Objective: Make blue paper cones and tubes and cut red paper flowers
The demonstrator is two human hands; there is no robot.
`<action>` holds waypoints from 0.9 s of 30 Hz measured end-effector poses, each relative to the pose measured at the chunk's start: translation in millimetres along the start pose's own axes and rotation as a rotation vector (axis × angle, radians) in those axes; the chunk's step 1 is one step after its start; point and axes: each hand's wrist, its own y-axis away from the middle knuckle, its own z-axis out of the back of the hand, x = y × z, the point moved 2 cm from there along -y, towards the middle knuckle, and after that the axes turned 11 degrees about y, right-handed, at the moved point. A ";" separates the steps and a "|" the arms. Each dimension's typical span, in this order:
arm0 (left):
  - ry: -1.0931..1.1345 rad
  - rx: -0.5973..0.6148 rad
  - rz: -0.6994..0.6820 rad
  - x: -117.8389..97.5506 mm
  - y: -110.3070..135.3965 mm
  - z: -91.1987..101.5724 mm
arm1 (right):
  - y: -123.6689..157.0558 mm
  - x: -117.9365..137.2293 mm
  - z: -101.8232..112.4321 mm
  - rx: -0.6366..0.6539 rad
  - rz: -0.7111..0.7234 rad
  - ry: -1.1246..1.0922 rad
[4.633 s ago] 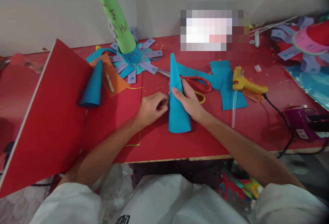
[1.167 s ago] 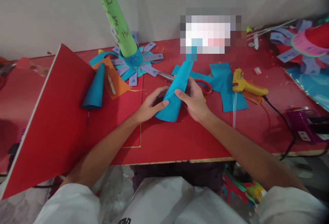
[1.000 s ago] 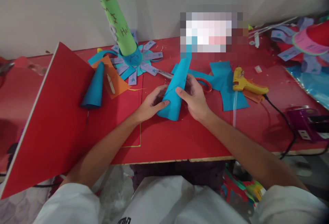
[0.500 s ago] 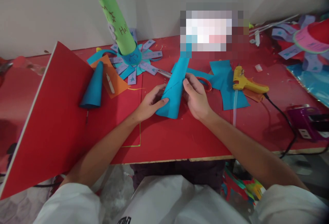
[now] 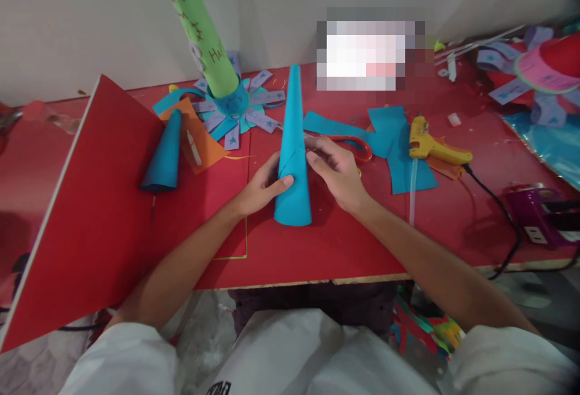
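Observation:
A blue paper cone (image 5: 294,141) stands nearly straight between my hands, its narrow tip pointing away and its wide end toward me. A slanted seam or line crosses its middle. My left hand (image 5: 263,189) grips its left side, thumb on the front and fingers partly hidden behind. On the right edge, my right hand (image 5: 338,171) holds it with thumb and fingertips. Behind the cone lie scissors (image 5: 362,148) with red handles, partly covered by my right hand and blue paper. Cut blue paper pieces (image 5: 392,141) spread to the right.
A yellow glue gun (image 5: 437,146) rests on blue paper, its cord running to a purple power strip (image 5: 546,217). Left are a second blue cone (image 5: 165,156), orange paper (image 5: 202,141) and a raised red board (image 5: 90,220). A green paper tube (image 5: 206,38) stands behind.
The cone has turned from leaning right to nearly straight, its tip swinging left and its wide end coming slightly nearer. My right hand has shifted a little left with it.

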 end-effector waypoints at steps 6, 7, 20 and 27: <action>0.108 -0.131 0.082 10.5 5.5 -0.5 | 3.5 1.5 0.0 -0.017 0.145 0.218; 0.113 -0.127 0.088 9.5 5.5 -2.2 | 4.5 2.6 0.0 -0.023 0.141 0.227; -0.004 -0.099 0.024 -2.0 1.8 -12.7 | 6.2 7.1 6.0 -0.116 0.303 0.408; -0.071 -0.110 0.032 -2.4 3.0 -12.8 | 5.9 4.0 8.8 -0.107 0.324 0.452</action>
